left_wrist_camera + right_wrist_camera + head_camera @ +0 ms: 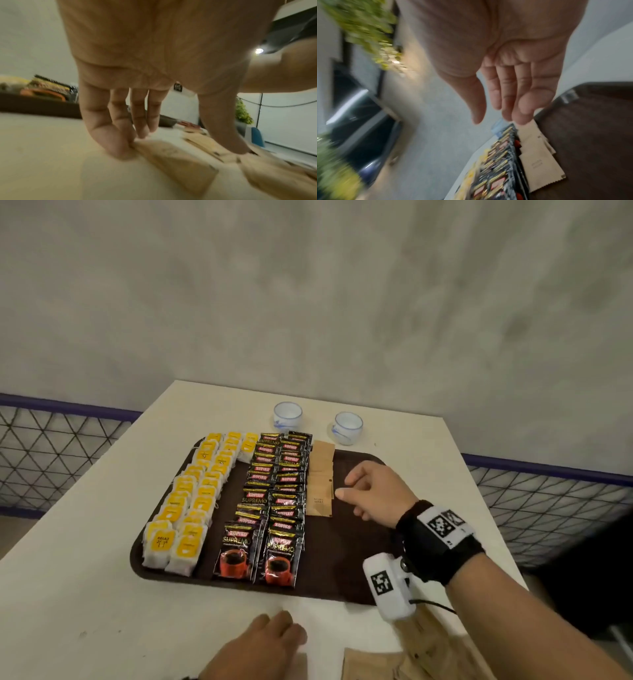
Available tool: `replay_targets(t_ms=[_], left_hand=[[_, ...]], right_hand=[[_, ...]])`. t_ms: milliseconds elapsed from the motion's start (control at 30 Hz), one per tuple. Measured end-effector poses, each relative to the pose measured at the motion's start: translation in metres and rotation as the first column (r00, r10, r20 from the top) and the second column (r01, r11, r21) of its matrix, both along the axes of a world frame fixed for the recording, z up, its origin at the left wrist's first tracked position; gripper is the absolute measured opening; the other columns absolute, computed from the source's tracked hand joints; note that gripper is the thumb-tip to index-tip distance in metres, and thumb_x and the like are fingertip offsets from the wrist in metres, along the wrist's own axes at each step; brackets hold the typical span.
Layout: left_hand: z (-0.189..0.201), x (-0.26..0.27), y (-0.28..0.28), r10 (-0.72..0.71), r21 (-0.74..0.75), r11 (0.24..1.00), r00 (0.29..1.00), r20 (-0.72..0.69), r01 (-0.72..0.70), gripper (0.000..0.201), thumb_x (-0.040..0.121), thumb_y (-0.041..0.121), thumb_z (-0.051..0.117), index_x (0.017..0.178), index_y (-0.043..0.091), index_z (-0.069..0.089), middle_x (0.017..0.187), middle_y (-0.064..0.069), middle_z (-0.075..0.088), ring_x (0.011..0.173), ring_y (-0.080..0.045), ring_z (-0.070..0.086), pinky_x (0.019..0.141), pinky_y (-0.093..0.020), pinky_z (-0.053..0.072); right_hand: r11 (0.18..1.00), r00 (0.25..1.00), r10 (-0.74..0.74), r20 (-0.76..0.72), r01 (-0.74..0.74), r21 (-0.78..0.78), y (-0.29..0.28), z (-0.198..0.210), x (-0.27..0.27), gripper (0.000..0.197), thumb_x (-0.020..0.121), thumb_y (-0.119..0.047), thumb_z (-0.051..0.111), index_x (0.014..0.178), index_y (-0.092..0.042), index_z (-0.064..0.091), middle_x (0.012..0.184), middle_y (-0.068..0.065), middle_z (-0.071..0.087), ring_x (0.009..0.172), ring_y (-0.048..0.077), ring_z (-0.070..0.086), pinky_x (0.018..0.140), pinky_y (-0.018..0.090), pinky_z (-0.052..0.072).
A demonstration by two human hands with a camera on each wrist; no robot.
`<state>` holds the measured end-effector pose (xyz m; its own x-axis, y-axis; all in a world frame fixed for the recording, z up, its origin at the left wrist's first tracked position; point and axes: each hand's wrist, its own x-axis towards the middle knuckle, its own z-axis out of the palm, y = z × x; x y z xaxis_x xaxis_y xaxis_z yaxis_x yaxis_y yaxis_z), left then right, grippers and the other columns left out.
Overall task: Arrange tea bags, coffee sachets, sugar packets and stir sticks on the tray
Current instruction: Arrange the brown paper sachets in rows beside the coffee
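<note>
A brown tray holds rows of yellow tea bags, two columns of black coffee sachets and one column of brown sugar packets. My right hand hovers just right of that sugar column, fingers relaxed and holding nothing; the right wrist view shows its empty palm above the sugar packets. My left hand is low at the table's near edge. In the left wrist view its straight fingers and thumb touch a loose sugar packet lying on the table.
Two small white cups stand behind the tray. More loose sugar packets and pale long strips that look like stir sticks lie at the near right of the white table. Mesh railing runs along both sides.
</note>
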<state>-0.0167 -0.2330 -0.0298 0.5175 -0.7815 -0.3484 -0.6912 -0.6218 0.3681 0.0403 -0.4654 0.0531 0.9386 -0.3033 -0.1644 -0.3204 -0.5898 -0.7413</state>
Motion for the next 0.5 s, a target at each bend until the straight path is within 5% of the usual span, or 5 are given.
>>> replay_targets(t_ms=[67,167,300,400,500], left_hand=[[0.0,-0.013,-0.005,0.009,0.059,0.998,0.999,0.047,-0.012,0.034,0.1,0.024,0.034,0.133,0.02,0.034,0.136,-0.002,0.034,0.123,-0.018,0.037,0.094,-0.036,0.04],[0.0,-0.018,-0.004,0.025,0.133,0.991,1.0,0.019,-0.028,0.027,0.097,0.018,0.036,0.125,0.017,0.038,0.125,-0.006,0.042,0.119,-0.022,0.04,0.097,-0.037,0.041],[-0.005,-0.016,0.002,-0.051,0.153,0.987,0.996,0.075,0.039,0.026,0.097,0.014,0.035,0.12,0.01,0.047,0.099,0.002,0.047,0.115,-0.025,0.049,0.095,-0.032,0.038],[0.0,-0.015,0.006,-0.003,-0.001,1.0,1.0,0.014,0.003,0.021,0.096,0.021,0.042,0.113,0.017,0.053,0.081,0.019,0.025,0.107,-0.022,0.052,0.084,-0.022,0.035],[0.013,-0.01,0.01,0.125,-0.133,0.981,0.986,-0.109,-0.139,0.006,0.093,0.03,0.049,0.098,0.029,0.052,0.082,0.022,0.028,0.097,-0.008,0.05,0.088,-0.018,0.041]], right_hand=[[0.97,0.973,0.227,-0.044,-0.23,-0.074,0.009,0.018,-0.038,0.025,0.078,-0.03,0.078,0.09,-0.023,0.057,0.075,-0.004,0.063,0.061,0.009,0.058,0.06,0.024,0.048],[0.816,0.825,0.472,-0.31,-0.542,-0.201,0.025,0.015,-0.092,0.035,0.076,-0.038,0.077,0.103,-0.026,0.058,0.093,-0.007,0.064,0.077,0.007,0.058,0.072,0.026,0.047],[0.559,0.556,0.501,-0.663,-0.793,-0.242,0.041,-0.031,-0.135,0.058,0.099,-0.051,0.027,0.137,-0.009,0.041,0.136,0.015,0.045,0.123,0.03,0.047,0.105,0.04,0.036],[0.574,0.596,0.476,-0.647,-0.768,-0.285,0.051,-0.052,-0.138,0.041,0.101,-0.021,0.036,0.139,-0.008,0.033,0.138,0.02,0.04,0.124,0.036,0.043,0.103,0.05,0.036],[0.653,0.643,0.462,-0.611,-0.713,-0.256,0.051,-0.055,-0.135,0.033,0.1,-0.013,0.038,0.133,-0.005,0.04,0.132,0.018,0.048,0.124,0.031,0.047,0.104,0.042,0.038]])
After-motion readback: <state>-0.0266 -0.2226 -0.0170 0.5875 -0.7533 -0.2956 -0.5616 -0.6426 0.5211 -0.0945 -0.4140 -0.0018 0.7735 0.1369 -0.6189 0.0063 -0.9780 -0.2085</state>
